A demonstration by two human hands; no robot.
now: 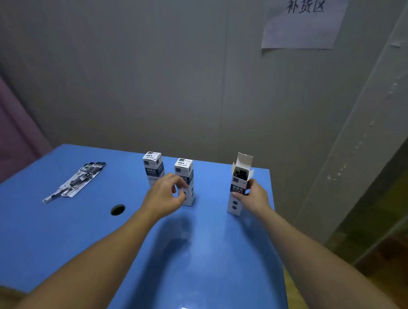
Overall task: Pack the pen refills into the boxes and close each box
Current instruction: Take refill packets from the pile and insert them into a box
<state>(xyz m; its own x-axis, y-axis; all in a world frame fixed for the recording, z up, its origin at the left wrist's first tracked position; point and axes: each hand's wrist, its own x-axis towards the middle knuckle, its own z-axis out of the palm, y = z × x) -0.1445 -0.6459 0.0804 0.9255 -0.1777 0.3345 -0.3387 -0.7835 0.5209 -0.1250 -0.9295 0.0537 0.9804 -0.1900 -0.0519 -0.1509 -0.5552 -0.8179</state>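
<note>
Gripping the open box [238, 191], the right hand [255, 196] steadies it; left hand [166, 194] loosely curled, empty.

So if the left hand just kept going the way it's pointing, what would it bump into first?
Probably the middle closed box: the left hand, fingers loosely curled, is right in front of it, pointing forward and slightly right. Whether they already touch is unclear.
</note>
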